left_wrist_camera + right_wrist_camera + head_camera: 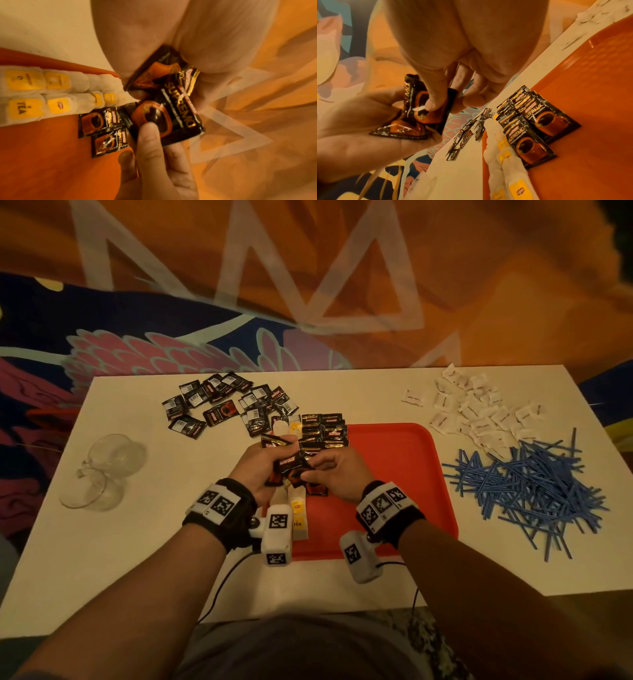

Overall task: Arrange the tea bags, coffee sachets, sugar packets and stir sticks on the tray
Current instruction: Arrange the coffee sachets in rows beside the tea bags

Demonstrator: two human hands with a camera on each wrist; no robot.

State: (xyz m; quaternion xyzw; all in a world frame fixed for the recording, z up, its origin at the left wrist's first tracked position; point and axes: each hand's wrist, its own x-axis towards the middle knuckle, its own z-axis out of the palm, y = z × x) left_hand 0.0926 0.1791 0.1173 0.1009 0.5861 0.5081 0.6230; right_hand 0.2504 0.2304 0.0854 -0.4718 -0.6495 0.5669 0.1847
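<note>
A white rectangular counter (144,559) carries everything. At its middle lies a red plastic tray (404,474). Loose black coffee sachets (219,405) are scattered at the far left, and two clear glass cups (102,470) lie on their sides near the left edge. Small white sugar packets (479,412) spread at the far right, with a heap of blue stir sticks (527,491) just nearer.

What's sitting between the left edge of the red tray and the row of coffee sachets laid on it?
Two rows of tea bags lie along the tray's left edge, beside the coffee sachets; the left wrist view shows it best.
</note>
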